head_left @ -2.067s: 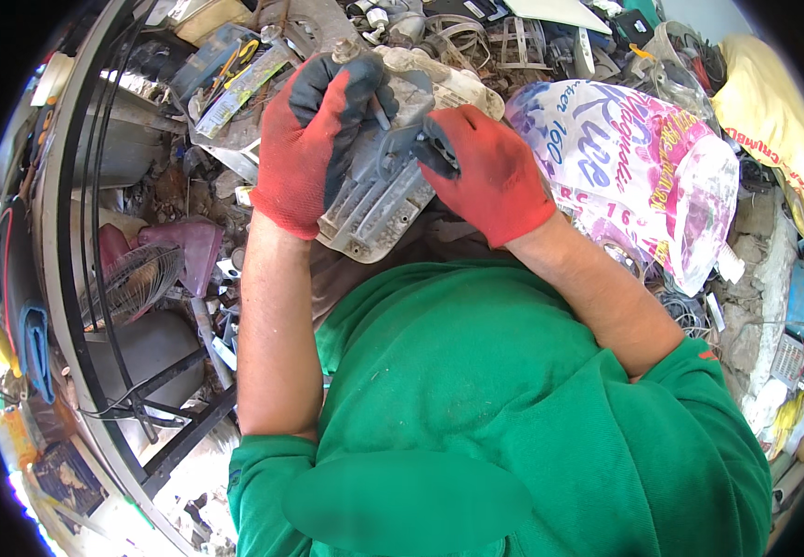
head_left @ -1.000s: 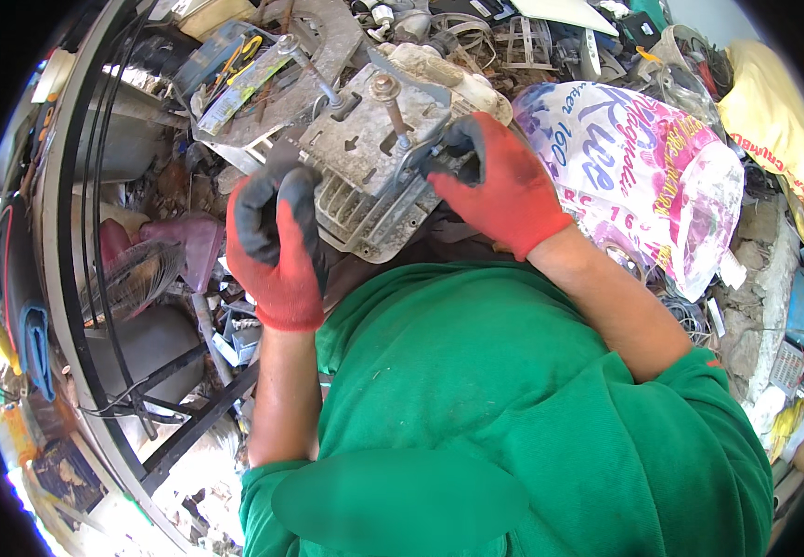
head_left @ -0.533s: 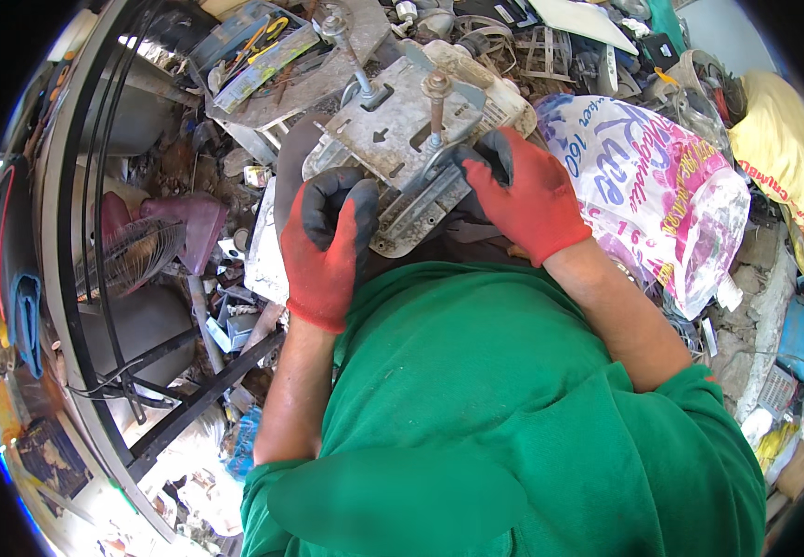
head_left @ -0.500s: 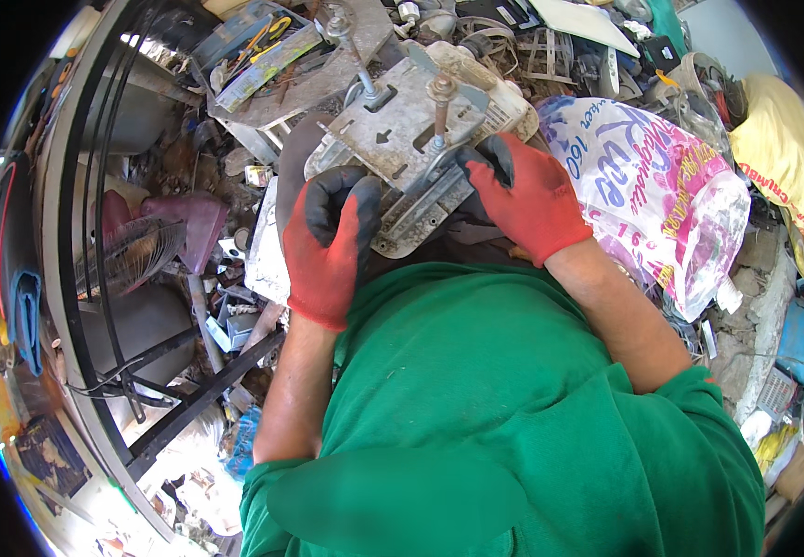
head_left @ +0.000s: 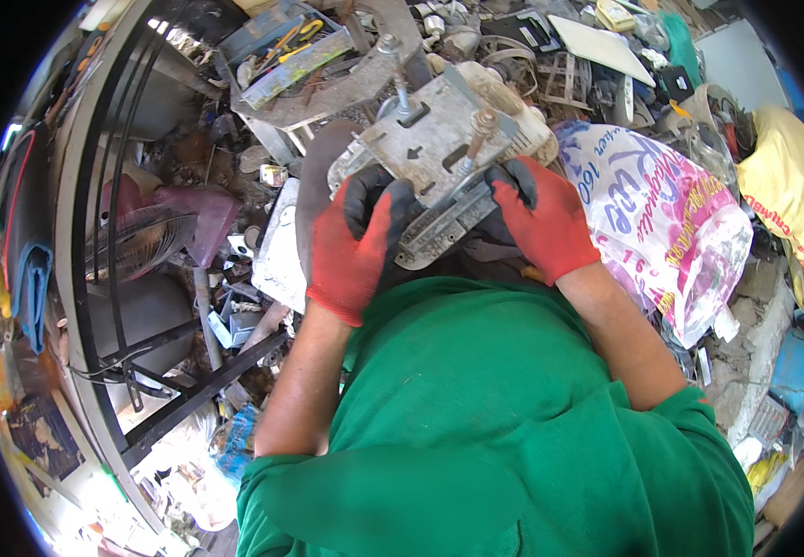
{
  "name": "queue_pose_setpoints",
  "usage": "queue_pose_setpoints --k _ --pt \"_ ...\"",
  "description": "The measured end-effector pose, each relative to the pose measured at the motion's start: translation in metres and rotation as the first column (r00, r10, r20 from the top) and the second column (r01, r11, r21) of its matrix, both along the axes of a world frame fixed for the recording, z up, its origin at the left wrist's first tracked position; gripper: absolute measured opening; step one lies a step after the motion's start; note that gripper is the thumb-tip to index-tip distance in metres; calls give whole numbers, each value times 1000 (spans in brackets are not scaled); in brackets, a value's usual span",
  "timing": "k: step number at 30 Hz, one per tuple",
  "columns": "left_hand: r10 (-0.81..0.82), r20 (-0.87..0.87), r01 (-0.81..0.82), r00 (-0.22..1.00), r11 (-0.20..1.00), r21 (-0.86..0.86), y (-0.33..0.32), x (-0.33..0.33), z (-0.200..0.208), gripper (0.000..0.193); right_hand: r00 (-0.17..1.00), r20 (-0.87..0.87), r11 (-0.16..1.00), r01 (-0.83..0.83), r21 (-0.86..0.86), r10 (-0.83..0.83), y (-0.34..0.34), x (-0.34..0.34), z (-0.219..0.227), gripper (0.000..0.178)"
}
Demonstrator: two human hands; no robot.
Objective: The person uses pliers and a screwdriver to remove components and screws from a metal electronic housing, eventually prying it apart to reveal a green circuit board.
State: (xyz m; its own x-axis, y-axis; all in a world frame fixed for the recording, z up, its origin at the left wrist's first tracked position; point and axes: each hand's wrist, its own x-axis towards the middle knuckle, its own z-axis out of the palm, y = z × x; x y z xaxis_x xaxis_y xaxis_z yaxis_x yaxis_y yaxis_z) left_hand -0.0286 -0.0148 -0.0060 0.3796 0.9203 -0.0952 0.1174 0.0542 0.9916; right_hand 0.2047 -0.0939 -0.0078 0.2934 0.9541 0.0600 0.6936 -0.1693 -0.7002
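Observation:
On my lap rests a dirty metal housing (head_left: 439, 243) with a flat grey mounting plate (head_left: 430, 148) on top. A rusty bolt (head_left: 478, 135) and a greyer bolt (head_left: 399, 79) stand up out of slots in the plate. My left hand (head_left: 357, 246), in a red and black work glove, is closed on the near left edge of the housing, thumb toward the plate. At the near right edge, my right hand (head_left: 546, 215), gloved alike, has its fingers curled and pinched against the housing. Some fingertips are hidden behind the gloves and the housing's edge.
Ahead on the left stands a tool tray (head_left: 295, 65) with yellow-handled tools. To my right lies a printed plastic bag (head_left: 657, 218), with a yellow sack (head_left: 787, 176) beyond it. A dark metal frame (head_left: 188, 399) and an old fan (head_left: 142, 243) are on the left, amid scrap.
The housing, both hands and the surroundings appear shifted slightly right and down in the view. My hands keep about the same places on the housing.

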Motion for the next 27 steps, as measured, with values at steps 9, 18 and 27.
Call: queue_pose_setpoints --k 9,18,27 --pt "-30 -44 32 999 998 50 -2 -2 4 29 998 -26 997 55 50 -54 -3 -7 3 37" --pt "-97 -149 121 984 978 167 -2 -5 18 32 990 142 988 -3 156 -19 -2 -10 0 45" --pt "-118 -103 129 988 986 110 -3 -6 19 30 993 -113 995 22 -94 -32 2 -1 9 39"
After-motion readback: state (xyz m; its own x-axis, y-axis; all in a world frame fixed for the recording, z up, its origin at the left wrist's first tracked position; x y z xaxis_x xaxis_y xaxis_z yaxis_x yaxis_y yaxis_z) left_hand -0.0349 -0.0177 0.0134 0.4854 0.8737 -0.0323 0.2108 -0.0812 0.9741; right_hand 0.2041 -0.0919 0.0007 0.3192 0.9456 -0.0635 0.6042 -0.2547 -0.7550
